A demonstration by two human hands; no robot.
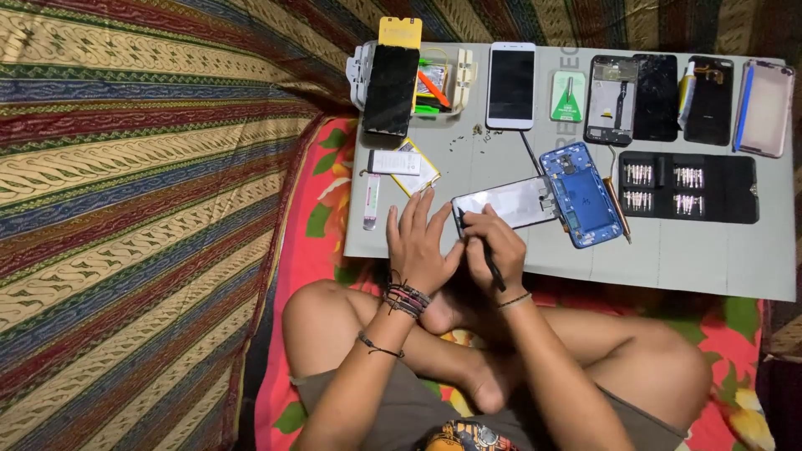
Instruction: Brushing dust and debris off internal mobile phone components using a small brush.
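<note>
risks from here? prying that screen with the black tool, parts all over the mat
1. The right hand works a thin black tool at the screen edge; a slip could crack the glass or jab the left hand steadying it.
2. The screen seems to remain joined to the blue phone body; lifting too far may strain the link.
3. Small loose bits lie on the mat and could scatter.

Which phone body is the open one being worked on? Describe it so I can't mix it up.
On the grey mat, look just right of the right hand holding a dark tool. The blue phone frame lies tilted beside the detached screen. It is the only blue, opened body; the others sit in the back row.
</note>
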